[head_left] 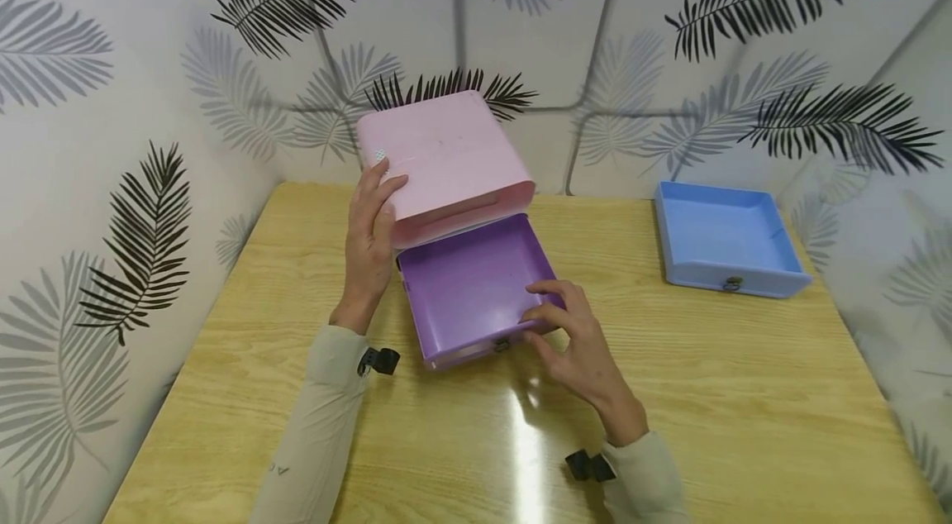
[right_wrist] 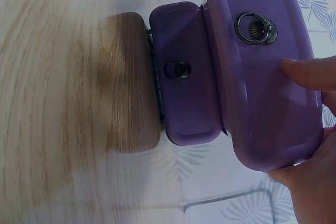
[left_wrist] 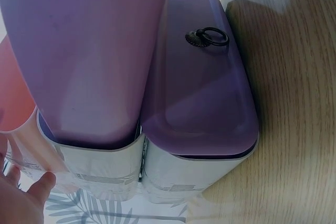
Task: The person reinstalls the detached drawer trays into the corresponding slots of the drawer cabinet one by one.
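Note:
A pink open-fronted drawer shell [head_left: 449, 152] tops a stack against the wall. Below it, a purple drawer [head_left: 476, 284] with a dark ring pull [right_wrist: 262, 31] juts far out of its pale shell [left_wrist: 102, 163]. At its front right corner my right hand [head_left: 583, 346] pinches the drawer, thumb on the front face, fingers over the rim. My left hand [head_left: 369, 235] rests against the left side and top edge of the pink shell, fingers fairly straight. In the left wrist view, a second purple drawer [left_wrist: 205, 98] sits pushed in at the bottom of the stack.
A blue drawer [head_left: 725, 231] with a ring pull lies apart at the back right of the wooden table [head_left: 714, 392]. The leaf-patterned wall [head_left: 535, 36] stands close behind the stack. Light glares on the tabletop in front of the purple drawer.

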